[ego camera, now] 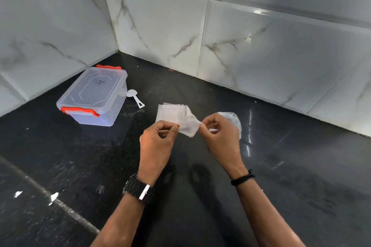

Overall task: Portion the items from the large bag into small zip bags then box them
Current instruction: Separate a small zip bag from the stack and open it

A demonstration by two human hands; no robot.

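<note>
The lidded plastic box [91, 97] is rigid and easy to lift by its walls. Right of the box lies a stack of small zip bags [170, 113]; nearer the person than that stack, one limp, slippery small zip bag [188, 126] is pinched by left hand [158, 138] and right hand [220, 134], best gripped at its mouth edges.

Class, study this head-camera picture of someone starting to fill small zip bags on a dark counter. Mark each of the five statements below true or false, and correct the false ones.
1. The plastic box has its lid on. True.
2. The box clips are blue. False: the clips are red-orange.
3. Both hands pinch one small zip bag, the left hand at one side and the right hand at the other. True.
4. The white scoop lies inside the box. False: it lies on the counter beside the box.
5. A pile of empty small bags lies beyond the hands. True.
</note>
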